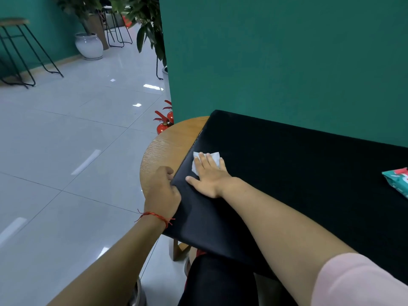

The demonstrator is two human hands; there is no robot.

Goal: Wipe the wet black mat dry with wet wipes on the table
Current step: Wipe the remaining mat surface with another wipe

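Mat: a large, rectangular, matte black mat [287, 173] covers most of the round, wood-grain brown surface [163, 146]. Its far edge lies against the dark green partition wall [287, 62], and its near left corner hangs past the rim toward the person's lap.
Mat's look: even, deep black with a faint grey sheen along the near left part (whether that is moisture cannot be told). The left edge is straight, with a slight rise where it is pinched.
Wipe: a small, crumpled white wet wipe [215, 156] lies on the mat just inside its left edge, mostly covered by fingers.
Right hand: the right hand [209, 177] lies flat with fingers straight and spread, pressing the wipe down onto the mat. A pale pink sleeve [357, 281] shows at the upper arm.
Left hand: the left hand [162, 191], with a thin red string bracelet [154, 216] at its wrist, has its fingers curled round the mat's left edge, gripping it at the bare wood.
Pack: a green and red soft pack of wipes [397, 181] rests on the mat at the far right, well apart from both hands.
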